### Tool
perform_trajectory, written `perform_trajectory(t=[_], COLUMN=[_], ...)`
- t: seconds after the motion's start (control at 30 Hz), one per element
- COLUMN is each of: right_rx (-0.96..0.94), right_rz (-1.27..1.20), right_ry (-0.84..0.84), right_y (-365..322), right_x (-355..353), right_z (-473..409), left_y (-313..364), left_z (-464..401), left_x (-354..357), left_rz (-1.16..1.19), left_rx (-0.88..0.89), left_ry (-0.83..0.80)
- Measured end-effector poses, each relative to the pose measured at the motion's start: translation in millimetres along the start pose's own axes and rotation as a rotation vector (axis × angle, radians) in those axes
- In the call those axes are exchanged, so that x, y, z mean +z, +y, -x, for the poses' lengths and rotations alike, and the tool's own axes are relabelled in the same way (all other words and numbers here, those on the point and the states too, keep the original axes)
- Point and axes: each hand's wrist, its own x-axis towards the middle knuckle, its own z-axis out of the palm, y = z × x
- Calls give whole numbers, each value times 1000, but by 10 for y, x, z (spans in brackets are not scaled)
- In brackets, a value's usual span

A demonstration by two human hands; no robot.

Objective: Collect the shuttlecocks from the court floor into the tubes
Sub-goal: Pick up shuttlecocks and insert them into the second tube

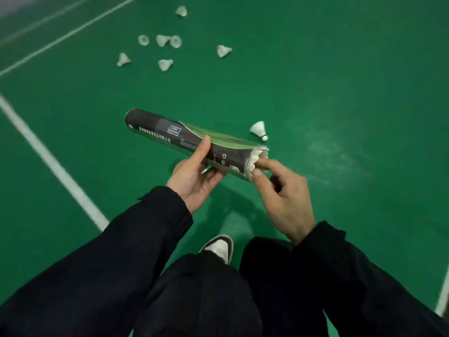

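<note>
My left hand (194, 173) grips a dark shuttlecock tube (170, 132) with a green stripe, held nearly level above the floor. A white shuttlecock (254, 161) pokes its feathers out of the tube's near open end. My right hand (281, 188) pinches those feathers with thumb and forefinger. Another shuttlecock (259, 130) lies on the green floor just beyond the tube's open end. Several more shuttlecocks (165, 64) are scattered farther away, one (223, 50) off to the right and one (181, 11) near the top.
The floor is a green court (340, 93) with white lines (48, 161) running at the left and far left. My shoe (218, 246) and dark trouser legs fill the bottom of the view.
</note>
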Motion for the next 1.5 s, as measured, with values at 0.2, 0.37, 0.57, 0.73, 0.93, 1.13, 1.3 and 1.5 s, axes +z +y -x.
perform_trajectory(t=[0.2, 0.37, 0.57, 0.73, 0.93, 1.13, 1.3, 1.5], right_rx=[26, 119, 264, 394, -30, -409, 260, 234], right_rz=[26, -165, -275, -262, 348, 982, 64, -176], right_ry=[-653, -850, -605, -792, -729, -1151, -526, -500], right_y=[-164, 272, 735, 608, 1012, 1260, 661, 56], right_x=[813, 1540, 2115, 2249, 2700, 3213, 3215, 3329], right_z=[17, 552, 1497, 1818, 2075, 2163, 1966, 2054], left_y=[214, -434, -1164, -1356, -1146, -1108, -1037, -1048], left_z=[338, 351, 485, 717, 922, 1163, 1174, 1124], left_x=[-986, -1869, -2822, -3167, -3878, -4398, -4719, -4862], left_rz=[17, -24, 132, 143, 206, 210, 322, 464], left_rx=[145, 80, 11, -2, 95, 38, 61, 62], left_ry=[148, 202, 293, 333, 458, 461, 504, 508])
